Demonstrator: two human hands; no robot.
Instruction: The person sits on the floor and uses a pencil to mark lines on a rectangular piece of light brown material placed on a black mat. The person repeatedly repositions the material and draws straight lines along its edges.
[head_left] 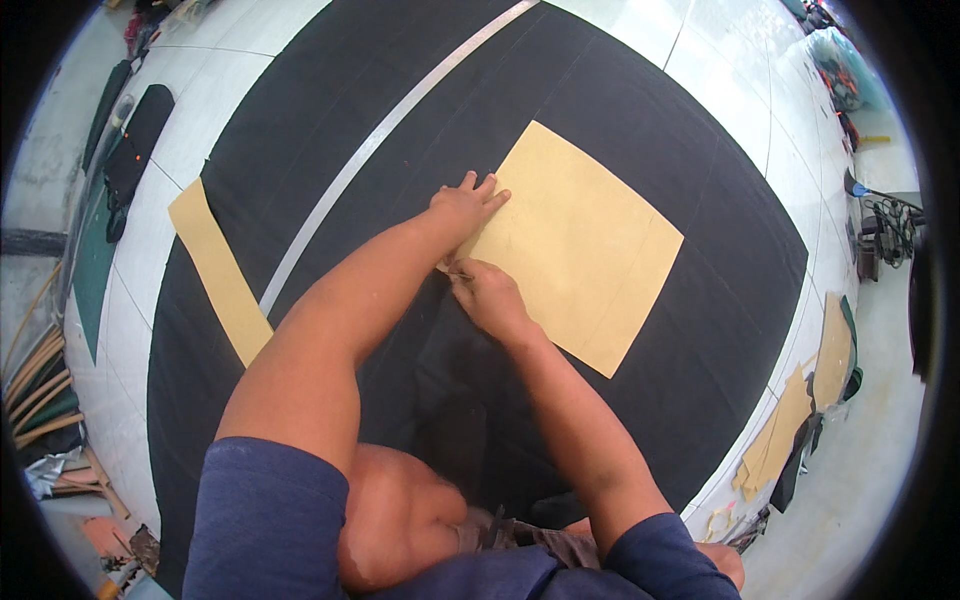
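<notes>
A large black cloth (720, 210) lies spread on the floor. On it rests a square tan card sheet (580, 240). My left hand (468, 208) lies on the left edge of this sheet, fingers spread. Just below it, my right hand (487, 297) is closed in a pinch at the sheet's lower left corner, close to the left wrist. Whatever small thing sits between the right fingertips is too hidden to name. Faint lines run across the cloth and near the sheet's right edge.
A long metal ruler (375, 140) crosses the cloth left of my hands. A tan card strip (220, 270) lies farther left. White floor tiles (225, 50) surround the cloth. Card offcuts (775, 435) lie at right; wooden sticks (40, 375) are at far left.
</notes>
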